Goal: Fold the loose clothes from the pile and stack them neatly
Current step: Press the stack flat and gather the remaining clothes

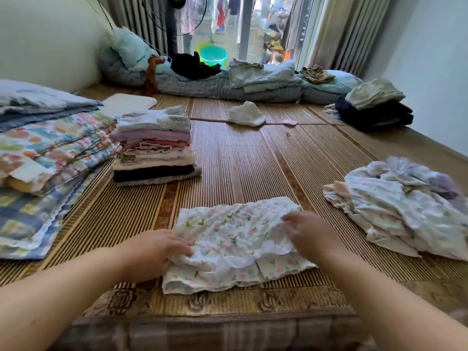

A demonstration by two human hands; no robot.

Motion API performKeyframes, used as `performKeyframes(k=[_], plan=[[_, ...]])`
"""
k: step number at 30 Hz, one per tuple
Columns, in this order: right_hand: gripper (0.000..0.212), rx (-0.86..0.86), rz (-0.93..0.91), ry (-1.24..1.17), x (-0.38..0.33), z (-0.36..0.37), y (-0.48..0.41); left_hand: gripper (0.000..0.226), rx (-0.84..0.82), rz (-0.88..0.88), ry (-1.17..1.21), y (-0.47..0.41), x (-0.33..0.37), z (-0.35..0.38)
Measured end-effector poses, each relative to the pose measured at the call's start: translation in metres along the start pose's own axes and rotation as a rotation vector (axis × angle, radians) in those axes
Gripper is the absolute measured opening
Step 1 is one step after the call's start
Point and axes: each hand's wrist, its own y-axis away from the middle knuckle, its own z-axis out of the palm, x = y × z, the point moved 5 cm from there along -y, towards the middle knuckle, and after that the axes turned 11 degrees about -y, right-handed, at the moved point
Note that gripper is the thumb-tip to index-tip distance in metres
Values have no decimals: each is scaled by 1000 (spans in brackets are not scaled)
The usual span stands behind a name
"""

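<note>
My left hand point(154, 254) curls its fingers down into the bunched left edge of the white cotton garment printed with small pink flowers point(233, 239). That's a firm grip, with cloth gathered under the fingertips. My right hand point(310, 235) lies on the garment's right side, towards the far right corner. It's blurred, so I cannot tell whether those fingers pinch the cloth or only press it flat.

Between the two hands the garment lies on the woven bamboo mat point(240, 160), right in front of me. Its long axis runs left to right and a frilled hem is doubled over along the near edge. It spans hand to hand, so I judge the next fold goes across that axis, one end brought over to the other.

Further out, the neat stack of folded clothes in white, pink, cream and black point(154, 148) sits far left, nearer my left hand. The loose pile of pale crumpled clothes point(405, 206) lies to the right, nearer my right hand and well apart from the stack.
</note>
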Motion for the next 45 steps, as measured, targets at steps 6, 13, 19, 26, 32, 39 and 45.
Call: performKeyframes(k=[6,13,19,26,32,39,45], plan=[[79,-331,167,174,-14,57,-16,33,-100,60,-101,5,26,-4],[66,-338,-64,314,-9,54,-45,31,-49,344,-106,-1,151,-17],[35,-106,-446,176,-22,38,24,28,-6,202,163,-22,155,-25],[110,-496,-469,401,-9,93,101,84,-236,10,15,3,54,11],[61,-407,-493,395,-2,81,117,108,-201,141,-74,29,72,20],[38,-511,-71,-622,-1,40,136,34,114,203,-71,44,92,4],[54,-348,35,-911,-12,-2,100,17,159,-16,859,22,81,-41]])
